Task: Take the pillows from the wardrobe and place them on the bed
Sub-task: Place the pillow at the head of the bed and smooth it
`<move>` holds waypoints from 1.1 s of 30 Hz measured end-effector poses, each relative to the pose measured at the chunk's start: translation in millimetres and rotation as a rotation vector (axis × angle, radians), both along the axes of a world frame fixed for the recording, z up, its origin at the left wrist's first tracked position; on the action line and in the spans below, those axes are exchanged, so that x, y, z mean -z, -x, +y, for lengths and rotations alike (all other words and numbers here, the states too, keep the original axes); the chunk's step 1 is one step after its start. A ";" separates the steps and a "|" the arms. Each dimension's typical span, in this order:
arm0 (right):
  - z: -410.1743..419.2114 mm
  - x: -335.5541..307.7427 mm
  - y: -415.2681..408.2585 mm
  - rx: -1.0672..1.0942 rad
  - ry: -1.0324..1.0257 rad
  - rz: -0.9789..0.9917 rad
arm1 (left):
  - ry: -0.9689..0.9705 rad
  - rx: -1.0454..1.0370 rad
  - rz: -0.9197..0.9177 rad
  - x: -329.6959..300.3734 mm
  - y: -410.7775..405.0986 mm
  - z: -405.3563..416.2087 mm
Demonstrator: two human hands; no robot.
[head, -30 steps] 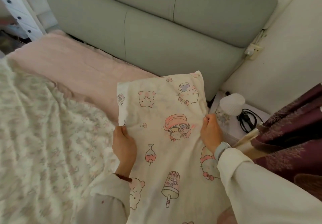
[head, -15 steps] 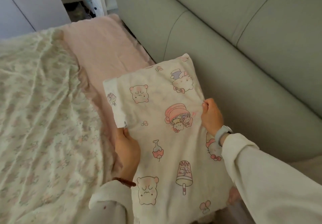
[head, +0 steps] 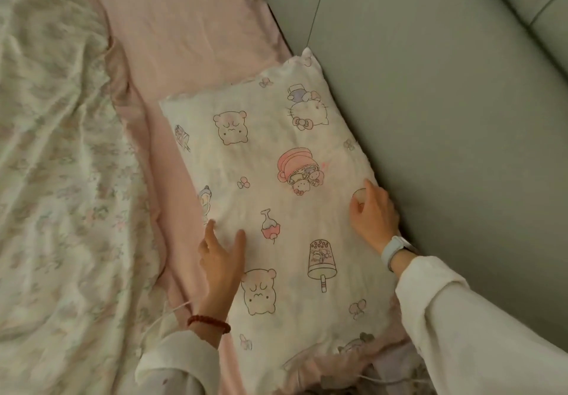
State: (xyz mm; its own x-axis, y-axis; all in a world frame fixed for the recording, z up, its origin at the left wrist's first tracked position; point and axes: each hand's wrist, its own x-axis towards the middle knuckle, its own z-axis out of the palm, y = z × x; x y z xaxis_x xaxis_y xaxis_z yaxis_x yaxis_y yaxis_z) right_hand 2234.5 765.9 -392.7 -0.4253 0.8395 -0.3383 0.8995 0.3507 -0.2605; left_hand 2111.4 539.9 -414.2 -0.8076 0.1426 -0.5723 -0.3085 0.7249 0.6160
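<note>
A cream pillow [head: 276,185] printed with pink cartoon bears and cats lies flat on the pink sheet of the bed [head: 190,26], its right edge against the grey-green headboard. My left hand [head: 219,259] rests on the pillow's left edge, fingers spread and lifted, holding nothing. At the pillow's right edge, next to the headboard, my right hand [head: 373,215] lies with its fingers loosely curled on the fabric and no clear pinch of it.
A padded grey-green headboard [head: 445,102] runs along the right. A floral duvet [head: 55,179] covers the left half of the bed. A ruffled pink fabric edge [head: 332,367] and a thin white cable [head: 396,381] show below the pillow.
The pillow, held up by both hands before, now lies flat on the bed against the headboard. Both hands have let go of its edges and rest on it.
</note>
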 end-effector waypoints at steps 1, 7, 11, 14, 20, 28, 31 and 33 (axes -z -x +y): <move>-0.4 5.3 -4.6 0.075 0.020 -0.001 | -0.058 -0.020 -0.057 6.7 -5.8 -3.7; 6.0 26.4 -20.7 0.318 0.207 -0.051 | -0.321 -0.082 -0.119 18.7 -15.1 -2.1; -1.4 19.3 -21.1 0.279 0.088 -0.004 | -0.320 -0.035 0.029 10.0 -10.6 -8.5; -15.4 12.9 -33.9 0.243 0.037 0.045 | -0.318 -0.010 0.110 1.1 -13.4 -21.2; -23.8 24.2 -62.0 0.266 0.239 0.015 | -0.065 0.000 -0.087 7.0 -35.2 -25.3; -53.1 26.5 -122.8 0.565 0.358 0.105 | -0.069 -0.011 -0.192 4.1 -59.4 -53.0; -53.4 18.2 -124.3 0.520 0.262 0.117 | -0.049 -0.032 -0.195 3.2 -67.5 -55.0; -52.3 10.6 -124.8 0.492 0.135 0.126 | -0.028 -0.019 -0.173 -1.1 -77.0 -51.9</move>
State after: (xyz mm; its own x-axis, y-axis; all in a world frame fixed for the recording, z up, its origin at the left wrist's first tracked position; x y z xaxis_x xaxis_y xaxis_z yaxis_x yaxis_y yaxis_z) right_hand 2359.3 713.6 -403.4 -0.0364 0.9028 -0.4285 0.9082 -0.1490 -0.3911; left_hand 2188.4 488.0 -413.1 -0.6998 0.1460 -0.6992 -0.4252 0.7014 0.5720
